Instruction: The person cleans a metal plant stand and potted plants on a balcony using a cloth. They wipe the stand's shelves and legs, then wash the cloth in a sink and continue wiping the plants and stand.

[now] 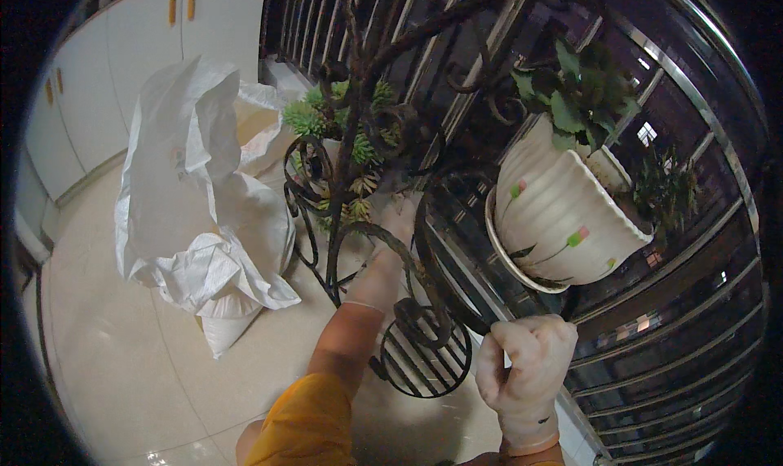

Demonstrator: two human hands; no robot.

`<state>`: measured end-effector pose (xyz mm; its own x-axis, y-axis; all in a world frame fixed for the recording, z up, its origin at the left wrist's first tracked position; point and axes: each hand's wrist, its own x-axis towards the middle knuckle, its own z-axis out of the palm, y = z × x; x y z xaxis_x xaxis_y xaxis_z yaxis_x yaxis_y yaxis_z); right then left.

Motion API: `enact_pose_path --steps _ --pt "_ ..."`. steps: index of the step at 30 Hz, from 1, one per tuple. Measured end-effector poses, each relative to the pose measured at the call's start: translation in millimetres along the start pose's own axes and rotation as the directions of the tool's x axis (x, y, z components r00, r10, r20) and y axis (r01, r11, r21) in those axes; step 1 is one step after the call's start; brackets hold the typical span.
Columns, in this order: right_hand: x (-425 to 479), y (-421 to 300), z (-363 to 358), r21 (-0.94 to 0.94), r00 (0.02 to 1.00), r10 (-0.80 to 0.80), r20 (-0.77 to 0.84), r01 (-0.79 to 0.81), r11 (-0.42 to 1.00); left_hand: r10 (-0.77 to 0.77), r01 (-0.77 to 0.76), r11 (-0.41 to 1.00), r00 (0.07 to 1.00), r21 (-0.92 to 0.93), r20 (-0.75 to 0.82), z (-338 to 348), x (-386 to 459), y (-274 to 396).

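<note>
My left hand, in a pale thin glove, reaches behind the black scrolled metal plant stand toward the floor. Its fingers are blurred and partly behind the ironwork, close to a green succulent plant. My right hand, gloved too and with a dark smudge at the wrist, is curled closed beside a dark curved bar of the stand; whether it grips the bar cannot be seen. Above it, a white ribbed ceramic pot with painted tulips stands on a saucer and holds a leafy green plant.
A crumpled white woven sack stands on the tiled floor at left, before white cabinets. Metal railings run along the right. The stand has a low round slatted shelf. Another plant is beyond the pot.
</note>
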<state>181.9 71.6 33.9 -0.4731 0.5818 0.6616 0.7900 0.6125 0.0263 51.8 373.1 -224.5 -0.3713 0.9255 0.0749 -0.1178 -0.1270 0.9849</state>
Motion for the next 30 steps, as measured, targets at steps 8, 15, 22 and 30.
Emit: enact_pose_path --steps 8,15,22,30 --pt "11.1 -2.3 -1.0 0.008 0.999 0.033 -0.002 -0.033 0.999 0.354 -0.355 0.935 0.933 0.002 -0.063 16.8 -9.2 53.4" --pt "0.8 1.6 24.7 -0.229 0.926 -0.078 -0.370 -0.009 0.973 0.479 -0.503 0.793 0.864 0.345 0.158 12.8 19.3 76.4" --pt "-17.8 -5.8 12.9 -0.132 0.992 0.082 -0.097 -0.094 0.987 0.389 -0.415 0.741 0.906 0.528 0.168 13.3 23.4 116.6" --pt "-32.6 -1.7 20.5 -0.183 0.977 0.087 -0.194 -0.123 0.975 0.288 -0.279 0.784 0.955 0.555 0.073 8.3 4.6 52.8"
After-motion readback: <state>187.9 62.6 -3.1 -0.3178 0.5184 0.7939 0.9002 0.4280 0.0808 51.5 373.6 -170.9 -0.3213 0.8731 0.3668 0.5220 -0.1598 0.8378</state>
